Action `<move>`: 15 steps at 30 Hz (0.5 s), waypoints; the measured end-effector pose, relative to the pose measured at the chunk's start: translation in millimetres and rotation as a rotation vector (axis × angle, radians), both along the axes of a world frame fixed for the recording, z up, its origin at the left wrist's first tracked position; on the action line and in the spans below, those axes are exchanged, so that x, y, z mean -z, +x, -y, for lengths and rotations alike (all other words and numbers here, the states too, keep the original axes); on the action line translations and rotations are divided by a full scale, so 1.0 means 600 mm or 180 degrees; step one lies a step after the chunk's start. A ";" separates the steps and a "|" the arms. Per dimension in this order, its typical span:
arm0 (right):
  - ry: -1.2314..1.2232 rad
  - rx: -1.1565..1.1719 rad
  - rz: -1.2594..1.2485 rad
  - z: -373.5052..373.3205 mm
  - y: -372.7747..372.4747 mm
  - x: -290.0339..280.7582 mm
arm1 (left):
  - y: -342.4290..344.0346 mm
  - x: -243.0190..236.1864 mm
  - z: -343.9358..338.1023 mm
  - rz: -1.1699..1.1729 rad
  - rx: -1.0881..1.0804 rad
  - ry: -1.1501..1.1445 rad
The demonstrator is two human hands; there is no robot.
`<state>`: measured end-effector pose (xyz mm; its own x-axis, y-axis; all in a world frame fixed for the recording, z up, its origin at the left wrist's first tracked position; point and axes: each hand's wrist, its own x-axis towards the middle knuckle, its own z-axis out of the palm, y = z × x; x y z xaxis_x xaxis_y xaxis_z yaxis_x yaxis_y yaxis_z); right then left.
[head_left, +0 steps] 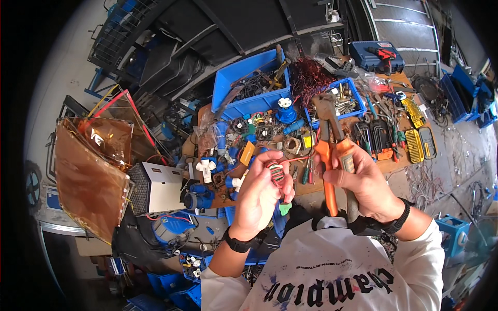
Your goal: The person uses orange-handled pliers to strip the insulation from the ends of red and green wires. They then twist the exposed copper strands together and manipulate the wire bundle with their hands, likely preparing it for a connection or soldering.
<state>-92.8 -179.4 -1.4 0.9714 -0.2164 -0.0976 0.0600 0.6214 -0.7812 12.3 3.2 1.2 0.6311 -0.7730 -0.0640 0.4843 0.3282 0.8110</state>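
Orange handles marked the pliers [325, 150], held upright in the right hand [365, 189], to the right of the big blue bin [254, 108] and nearer the person than it. That hand was clamped on the pliers, its thumb across one handle; whether their jaws met could not be told. The left hand [257, 197], on the person's side of the bin, had its fingers curled around a small striped coil [275, 173]. From the coil a red wire [298, 159] ran toward the pliers, though any contact could not be made out.

Just right of the bin lay dark red strands [311, 78], and past them a blue tray [313, 120] holding metal pieces [345, 98]. Farther right of the bin, a red drill [386, 54] rested on a blue case [361, 51]. To the bin's left and nearer the person was a white fitting [206, 168]; farther left came a white box [162, 186], then a copper-coloured sheet [91, 176].
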 end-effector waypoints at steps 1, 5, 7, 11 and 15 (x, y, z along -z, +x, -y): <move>0.0114 0.0117 0.0054 -0.003 0.004 0.001 | -0.005 0.005 0.006 0.0030 -0.0125 0.0121; 0.0453 0.0289 0.0143 -0.020 0.015 -0.008 | -0.021 0.041 0.012 0.1030 -0.0363 0.0734; 0.0531 0.0285 0.0192 -0.027 0.022 -0.011 | -0.023 0.035 0.009 0.1148 -0.0223 0.1031; 0.0175 0.0312 0.0445 -0.050 0.042 -0.001 | -0.014 0.030 -0.011 0.1325 0.0270 0.1138; -0.0282 0.0078 0.0530 -0.090 0.071 -0.023 | -0.004 0.028 -0.041 0.1668 0.0073 0.1183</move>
<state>-50.2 -125.2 12.1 0.9669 -0.2407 0.0845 0.2071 0.5473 -0.8109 9.7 28.0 -15.5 0.6349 -0.7724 -0.0178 -0.0036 -0.0260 0.9997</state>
